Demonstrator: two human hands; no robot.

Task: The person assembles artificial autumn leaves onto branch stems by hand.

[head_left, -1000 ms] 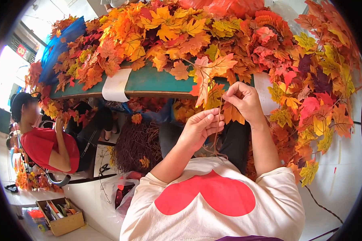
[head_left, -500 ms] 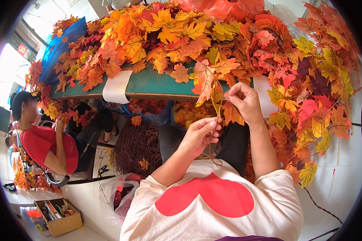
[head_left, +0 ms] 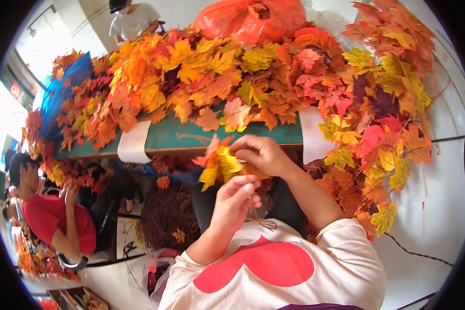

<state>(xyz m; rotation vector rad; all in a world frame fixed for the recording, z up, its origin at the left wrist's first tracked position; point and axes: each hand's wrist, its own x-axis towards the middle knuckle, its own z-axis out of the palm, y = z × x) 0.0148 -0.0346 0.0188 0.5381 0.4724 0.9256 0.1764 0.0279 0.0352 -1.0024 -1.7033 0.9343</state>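
My left hand [head_left: 236, 201] is closed, pinching the thin brown stem [head_left: 262, 222] of an artificial maple-leaf vine; the stem's loose end trails onto my shirt. Just above that grip, a yellow maple leaf [head_left: 226, 164] with orange-pink leaves behind it hangs on the vine. My right hand [head_left: 261, 154] reaches in from the right, its fingers curled at the top edge of the yellow leaf. Those fingertips are partly hidden, but they appear closed on the leaf vine. Both hands are over my lap, in front of the green table edge.
Heaped artificial leaves [head_left: 191, 77] cover the green table [head_left: 175, 135], with a red plastic bag [head_left: 248, 20] behind. Leaf vines [head_left: 382, 150] hang over its right end. A bundle of brown stems [head_left: 170, 217] lies below. A person in red [head_left: 62, 217] sits left; another [head_left: 134, 23] is beyond the table.
The view has shifted, bringing more of the far side into sight. My hands and the leaf vine have moved left and lower against the table, and the yellow leaf now faces me.
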